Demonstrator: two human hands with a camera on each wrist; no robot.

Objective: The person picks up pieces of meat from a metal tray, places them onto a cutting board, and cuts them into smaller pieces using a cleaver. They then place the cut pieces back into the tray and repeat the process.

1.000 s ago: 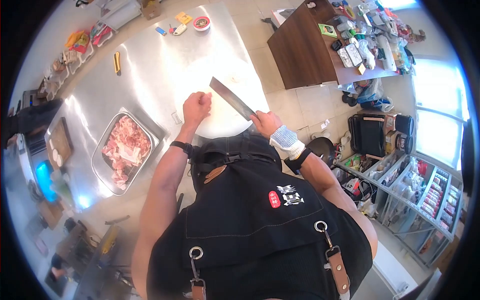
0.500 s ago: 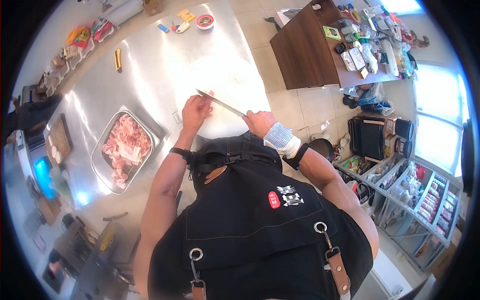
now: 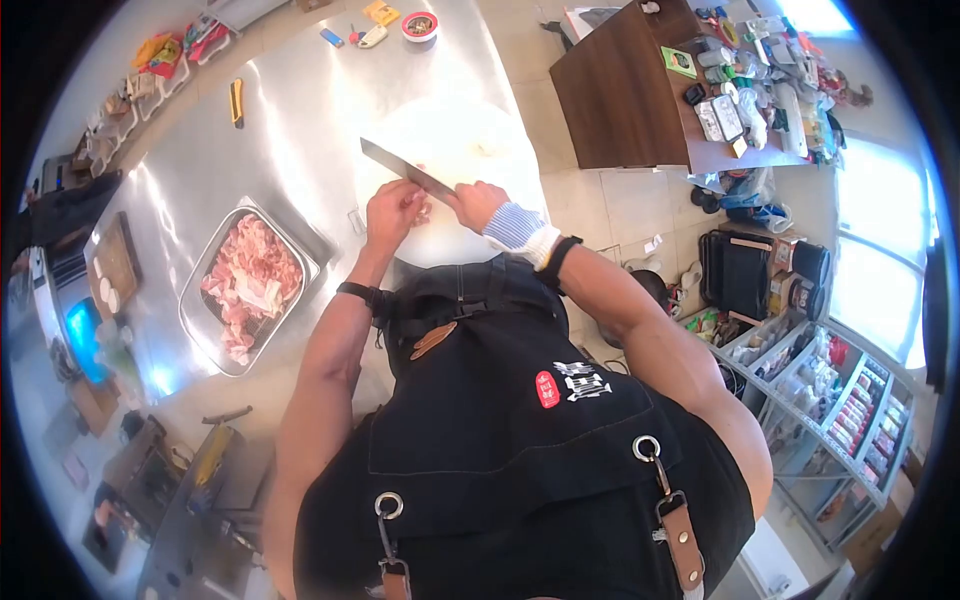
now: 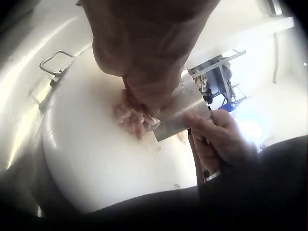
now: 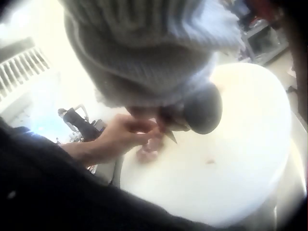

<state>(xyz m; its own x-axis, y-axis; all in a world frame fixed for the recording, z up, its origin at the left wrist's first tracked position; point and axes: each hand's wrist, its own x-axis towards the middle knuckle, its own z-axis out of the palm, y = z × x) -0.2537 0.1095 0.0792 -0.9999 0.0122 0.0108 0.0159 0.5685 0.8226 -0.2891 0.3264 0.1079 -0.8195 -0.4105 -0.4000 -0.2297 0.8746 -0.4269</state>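
In the head view my right hand [image 3: 480, 206], with a knitted glove cuff around its wrist, grips a cleaver [image 3: 403, 167] with a broad rectangular blade. The blade crosses just beyond the fingers of my left hand [image 3: 390, 214]. Those bare fingers are curled onto a piece of raw meat [image 4: 131, 121], pinching it against the round white cutting board [image 4: 96, 159]. In the left wrist view the flat of the blade stands right beside the fingers and the meat. The right wrist view shows the round end of the cleaver's handle [image 5: 203, 109]; glove and handle hide most of the blade.
Left of the board, a steel tray [image 3: 312, 272] holds a heap of raw meat [image 3: 250, 280]. A yellow utility knife [image 3: 237, 103] and a red-rimmed bowl [image 3: 420, 27] lie farther back on the steel table [image 3: 310, 150]. Small meat scraps dot the board.
My right hand has carried the cleaver leftward and away from my body, bringing the blade from right of my left hand to just beyond its fingers. The left hand stays nearly in place.
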